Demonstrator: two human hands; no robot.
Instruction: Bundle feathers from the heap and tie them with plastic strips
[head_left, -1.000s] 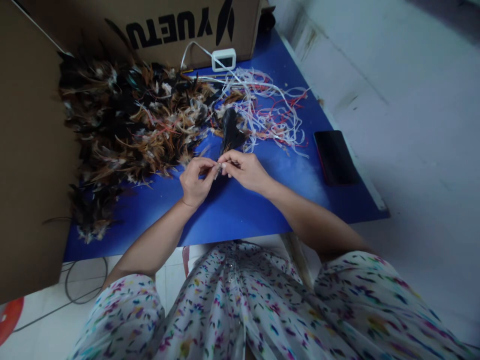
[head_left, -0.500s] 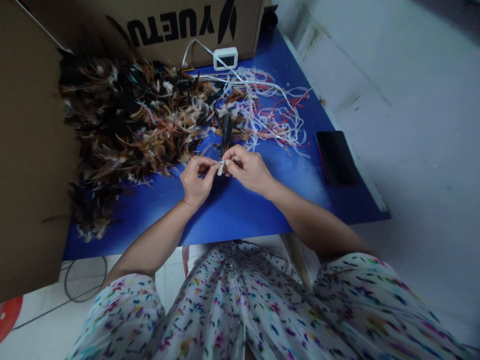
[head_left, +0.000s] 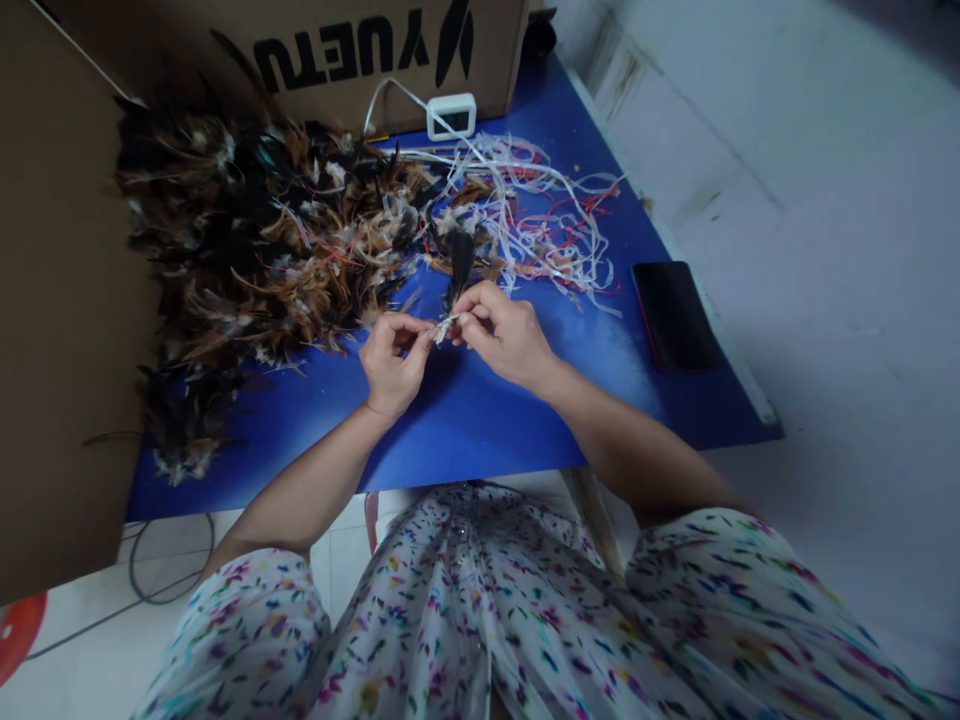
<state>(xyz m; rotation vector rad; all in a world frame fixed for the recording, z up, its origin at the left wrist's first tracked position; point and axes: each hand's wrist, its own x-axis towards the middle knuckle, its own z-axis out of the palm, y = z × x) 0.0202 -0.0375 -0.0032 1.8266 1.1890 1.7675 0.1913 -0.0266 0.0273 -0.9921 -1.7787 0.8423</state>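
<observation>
A person's left hand (head_left: 394,362) and right hand (head_left: 514,338) pinched the pale base (head_left: 442,331) of a dark feather bundle (head_left: 461,262) over a blue tabletop (head_left: 469,430), near a heap of plumes (head_left: 262,260). The bundle looked light, its vanes soft and easily creased; the base, likely stiffer, seemed the surest place to hold.

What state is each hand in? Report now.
Left hand: closed, thumb and finger pinching the feather bundle near its pale end.
Right hand: closed, fingertips at the same end; exact hold cannot be told.
</observation>
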